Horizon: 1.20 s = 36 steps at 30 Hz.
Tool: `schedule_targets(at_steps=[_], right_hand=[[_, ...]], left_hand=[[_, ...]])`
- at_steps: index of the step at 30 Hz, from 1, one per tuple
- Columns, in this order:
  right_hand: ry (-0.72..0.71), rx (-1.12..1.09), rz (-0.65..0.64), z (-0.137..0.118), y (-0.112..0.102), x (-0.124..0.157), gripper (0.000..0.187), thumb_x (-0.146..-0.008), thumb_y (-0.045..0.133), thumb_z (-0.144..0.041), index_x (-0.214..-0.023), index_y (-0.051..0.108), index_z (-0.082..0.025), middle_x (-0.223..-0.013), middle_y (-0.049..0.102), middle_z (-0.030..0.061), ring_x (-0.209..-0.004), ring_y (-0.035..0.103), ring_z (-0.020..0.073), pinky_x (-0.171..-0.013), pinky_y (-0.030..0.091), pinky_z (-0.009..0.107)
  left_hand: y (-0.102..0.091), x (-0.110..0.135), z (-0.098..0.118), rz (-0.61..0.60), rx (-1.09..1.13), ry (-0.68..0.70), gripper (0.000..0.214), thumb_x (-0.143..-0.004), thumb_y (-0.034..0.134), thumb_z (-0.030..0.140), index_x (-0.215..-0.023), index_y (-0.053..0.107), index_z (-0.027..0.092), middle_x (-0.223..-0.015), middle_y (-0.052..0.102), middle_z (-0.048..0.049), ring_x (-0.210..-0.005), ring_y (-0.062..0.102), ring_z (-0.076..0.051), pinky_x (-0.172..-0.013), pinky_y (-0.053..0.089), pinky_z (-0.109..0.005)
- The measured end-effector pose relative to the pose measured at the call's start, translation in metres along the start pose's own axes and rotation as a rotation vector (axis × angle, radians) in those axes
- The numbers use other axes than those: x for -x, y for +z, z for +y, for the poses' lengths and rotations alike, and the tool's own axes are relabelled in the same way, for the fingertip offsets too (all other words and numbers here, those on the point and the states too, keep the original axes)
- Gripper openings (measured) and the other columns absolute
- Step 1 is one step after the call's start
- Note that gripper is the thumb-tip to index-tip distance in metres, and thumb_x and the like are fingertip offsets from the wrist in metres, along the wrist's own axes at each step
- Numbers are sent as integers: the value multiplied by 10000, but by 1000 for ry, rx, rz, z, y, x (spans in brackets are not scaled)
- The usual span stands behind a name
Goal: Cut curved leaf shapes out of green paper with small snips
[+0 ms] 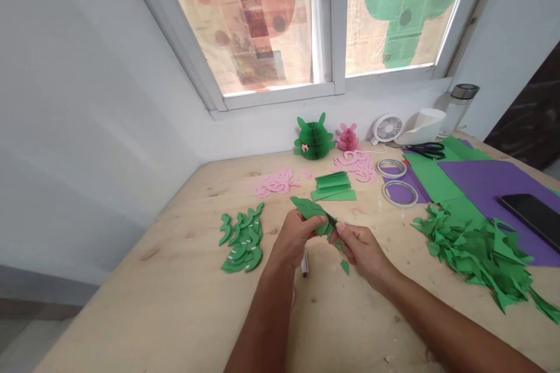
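Observation:
My left hand (pixel 295 236) pinches a piece of green paper (pixel 307 208) above the middle of the table. In my right hand (pixel 361 247) is a pair of small dark scissors (pixel 331 219), its blades against the paper's right edge; my fingers hide the handles. A small green scrap (pixel 345 267) lies just below the hands. Partly covered by my left wrist, a white pen-like thing with a dark end (pixel 305 265) rests on the wood. Left of my hands lies a group of curved green paper cutouts (pixel 245 245), some bearing white strips.
Green scraps (pixel 485 256) are heaped at right, beside purple sheets (pixel 507 186) and a black phone (pixel 531 215). Behind my hands lie pink cutouts (pixel 276 183), folded green strips (pixel 332 182) and tape rolls (pixel 400 193). Paper figures (pixel 314 143), a fan (pixel 388 127) and black-handled scissors (pixel 426 149) are farther back.

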State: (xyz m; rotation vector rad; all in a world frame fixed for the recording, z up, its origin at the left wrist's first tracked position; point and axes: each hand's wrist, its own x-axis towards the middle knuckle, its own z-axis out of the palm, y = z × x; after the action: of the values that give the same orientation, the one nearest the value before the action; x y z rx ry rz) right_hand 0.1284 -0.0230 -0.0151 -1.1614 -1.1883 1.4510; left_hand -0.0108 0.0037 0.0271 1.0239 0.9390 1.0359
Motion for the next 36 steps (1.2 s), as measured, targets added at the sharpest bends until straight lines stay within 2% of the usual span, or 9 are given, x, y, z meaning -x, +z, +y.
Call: schedule_targets(at_steps=[10,20,29,36], right_hand=[[-27,40,-23,2,-3,0,458,-815,454,-549,-682,597,-135,-429,241,-84,-400,193,72,-400,136,234],[-13,6,10,0,-4,-3,481,-795,455,-585,-657,570,-139,-421,264,-84,-395,199,67,-399,133,230],[20,18,-50,-3,-6,-2,473,-795,448,-580,-671,577,-142,-411,257,-88,-385,194,71,-396,134,224],[-7,38,-73,-2,-9,-4,482,-792,456,-586,-692,600,-137,-414,242,-87,-396,182,73,-403,119,231]], left_hand=[[-3,-1,-1,-27,-23,-17,77,-618,618,195,-586,618,125,-592,581,-23,-571,509,-132,-609,436,-276],[-5,-3,-4,-57,-75,-45,112,-621,629,203,-690,669,124,-668,620,-41,-631,551,-153,-670,443,-299],[-7,-3,-8,-70,-74,-22,121,-659,627,233,-677,669,120,-652,611,-43,-615,536,-144,-672,443,-299],[-7,-5,-7,-15,-62,-63,141,-621,652,239,-677,671,111,-693,629,-62,-637,553,-157,-660,463,-307]])
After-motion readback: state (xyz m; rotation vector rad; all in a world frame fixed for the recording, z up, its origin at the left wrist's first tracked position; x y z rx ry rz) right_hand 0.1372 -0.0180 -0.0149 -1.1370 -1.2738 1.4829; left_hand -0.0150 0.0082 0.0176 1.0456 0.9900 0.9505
